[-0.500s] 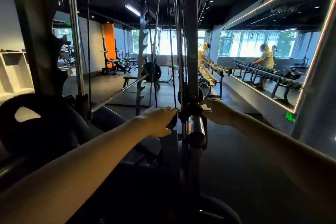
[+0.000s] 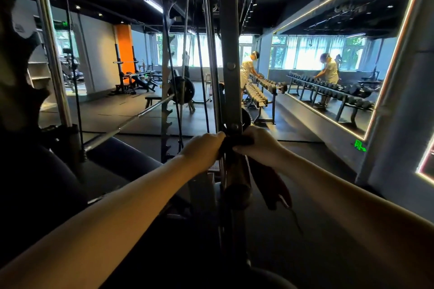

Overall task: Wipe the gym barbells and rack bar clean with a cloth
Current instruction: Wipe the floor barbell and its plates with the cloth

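bar (image 2: 237,180): axis 12 to 6 o'clock, bare toward 6
left hand (image 2: 204,148): at 9, fingers curled round cloth (image 2: 238,142)
right hand (image 2: 258,145): at 3, gripping cloth too

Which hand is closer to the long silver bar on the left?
Left. The left hand is just right of the silver bar; the right hand is farther, beyond the upright post. Both grip the cloth.

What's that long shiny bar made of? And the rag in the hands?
The long bar looks like polished metal, probably steel: silvery with a bright glint. The cloth looks like soft dark-red fabric: it hangs limp and creased below the left hand and right hand gripping it.
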